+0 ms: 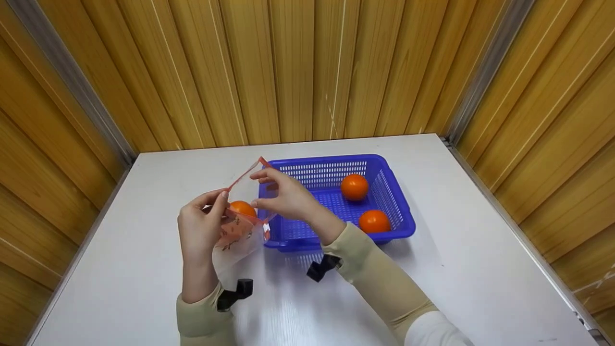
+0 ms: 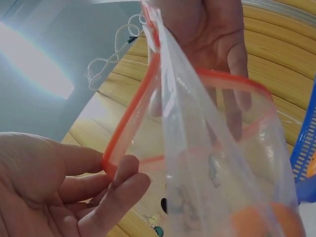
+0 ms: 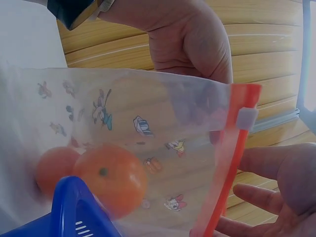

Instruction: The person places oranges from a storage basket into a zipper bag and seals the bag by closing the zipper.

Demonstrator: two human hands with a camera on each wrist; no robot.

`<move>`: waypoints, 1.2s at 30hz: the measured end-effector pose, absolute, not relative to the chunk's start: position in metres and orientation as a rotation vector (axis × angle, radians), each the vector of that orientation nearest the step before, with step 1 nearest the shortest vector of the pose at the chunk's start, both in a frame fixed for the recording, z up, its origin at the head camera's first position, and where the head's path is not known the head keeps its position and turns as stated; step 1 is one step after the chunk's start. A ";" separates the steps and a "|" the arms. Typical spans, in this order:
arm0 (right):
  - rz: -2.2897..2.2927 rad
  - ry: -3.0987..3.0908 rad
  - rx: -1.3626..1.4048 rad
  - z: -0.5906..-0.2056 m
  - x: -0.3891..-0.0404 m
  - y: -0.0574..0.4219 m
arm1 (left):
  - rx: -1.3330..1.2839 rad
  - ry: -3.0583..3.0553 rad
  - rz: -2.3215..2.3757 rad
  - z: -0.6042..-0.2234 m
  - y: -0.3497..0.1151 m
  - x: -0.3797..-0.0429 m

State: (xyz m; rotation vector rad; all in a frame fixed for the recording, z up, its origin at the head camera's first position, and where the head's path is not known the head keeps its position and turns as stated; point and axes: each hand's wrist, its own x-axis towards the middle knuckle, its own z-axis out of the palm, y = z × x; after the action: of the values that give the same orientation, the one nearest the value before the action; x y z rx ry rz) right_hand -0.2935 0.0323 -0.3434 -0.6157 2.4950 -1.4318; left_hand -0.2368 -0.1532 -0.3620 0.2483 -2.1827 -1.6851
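A clear zip bag with a red top band and small cartoon prints stands with its mouth spread. My left hand pinches the red edge between thumb and fingers; the left wrist view shows the same left hand at that edge. My right hand has its fingers apart at the bag's mouth and holds nothing. Through the film in the right wrist view, an orange and a second orange show low in the bag. A white slider sits on the red band.
A blue plastic basket stands right beside the bag on a white table. Inside it lie an orange near the back and another orange near the front right. Wood-panelled walls enclose the table.
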 end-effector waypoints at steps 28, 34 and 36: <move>-1.575 2.539 -0.555 -0.326 -0.320 0.058 | 0.243 -2.161 -1.716 -0.362 -0.157 -0.237; -1.600 2.582 -0.439 -0.331 -0.343 0.068 | 0.244 -2.164 -1.717 -0.362 -0.156 -0.237; -1.580 2.602 -0.409 -0.336 -0.351 0.071 | 0.249 -2.167 -1.721 -0.362 -0.156 -0.237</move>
State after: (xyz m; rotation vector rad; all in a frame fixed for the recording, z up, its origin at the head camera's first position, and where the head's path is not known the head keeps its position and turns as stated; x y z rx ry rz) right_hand -0.3512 0.0712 -0.3357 -0.4092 2.6024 -1.5805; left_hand -0.2367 -0.1563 -0.3619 0.2493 -2.1667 -1.7209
